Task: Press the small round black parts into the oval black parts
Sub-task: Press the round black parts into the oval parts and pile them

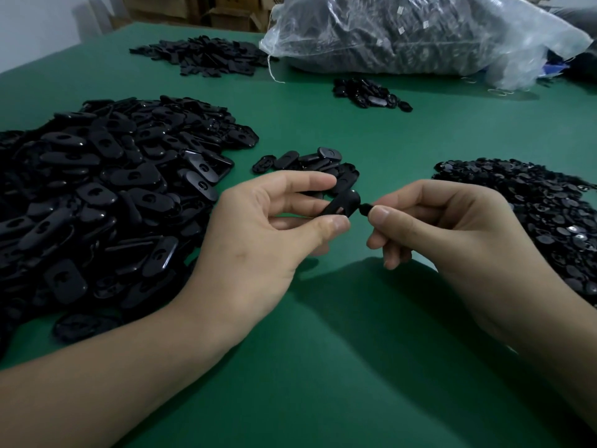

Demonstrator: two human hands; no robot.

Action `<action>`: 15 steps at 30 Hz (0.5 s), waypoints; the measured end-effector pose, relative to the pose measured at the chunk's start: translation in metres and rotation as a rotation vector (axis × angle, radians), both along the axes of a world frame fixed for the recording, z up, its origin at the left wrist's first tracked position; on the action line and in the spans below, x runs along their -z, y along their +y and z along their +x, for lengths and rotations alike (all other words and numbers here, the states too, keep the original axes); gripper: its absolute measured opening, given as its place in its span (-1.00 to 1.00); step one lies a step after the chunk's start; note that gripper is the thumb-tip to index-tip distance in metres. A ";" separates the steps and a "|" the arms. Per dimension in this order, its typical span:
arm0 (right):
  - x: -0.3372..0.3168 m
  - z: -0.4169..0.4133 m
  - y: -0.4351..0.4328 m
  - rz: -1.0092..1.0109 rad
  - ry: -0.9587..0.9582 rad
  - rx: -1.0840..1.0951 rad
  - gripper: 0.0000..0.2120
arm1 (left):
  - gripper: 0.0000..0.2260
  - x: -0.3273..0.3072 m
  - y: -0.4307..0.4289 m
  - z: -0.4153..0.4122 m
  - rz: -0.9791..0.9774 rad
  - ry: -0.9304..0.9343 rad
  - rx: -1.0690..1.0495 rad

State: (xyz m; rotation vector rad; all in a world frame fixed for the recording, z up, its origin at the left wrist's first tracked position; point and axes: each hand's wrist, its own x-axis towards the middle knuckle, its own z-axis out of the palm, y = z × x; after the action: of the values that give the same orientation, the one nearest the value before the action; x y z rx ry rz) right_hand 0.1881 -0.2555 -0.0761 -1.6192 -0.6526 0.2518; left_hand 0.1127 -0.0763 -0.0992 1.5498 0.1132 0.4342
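Note:
My left hand (268,227) pinches an oval black part (344,203) between thumb and fingers, above the green table. My right hand (452,231) pinches a small round black part (365,209) between thumb and forefinger, right at the oval part's right end. A large heap of oval black parts (97,195) lies to the left. A heap of small round black parts (533,215) lies to the right. A small cluster of oval parts (307,161) sits just beyond my hands.
The green table (339,350) stretches toward me. At the back stands a clear plastic bag of black parts (403,33), with another flat pile (203,54) to its left and a small group of parts (368,92) in front. Cardboard boxes stand behind.

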 end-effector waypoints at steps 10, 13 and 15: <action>0.000 -0.001 -0.001 -0.015 -0.031 0.023 -0.81 | -0.82 -0.001 -0.002 0.000 0.040 -0.037 0.042; 0.000 0.000 -0.001 -0.017 -0.040 0.043 -0.79 | -0.78 -0.002 -0.003 0.000 0.065 -0.035 0.063; 0.000 0.001 -0.001 -0.025 -0.046 0.047 -0.80 | -0.77 -0.002 -0.003 0.000 0.065 -0.037 0.061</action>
State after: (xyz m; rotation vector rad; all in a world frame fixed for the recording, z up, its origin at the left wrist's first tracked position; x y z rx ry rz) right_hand 0.1888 -0.2570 -0.0763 -1.6660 -0.6480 0.1889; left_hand 0.1125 -0.0791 -0.0972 1.6040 0.0234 0.4218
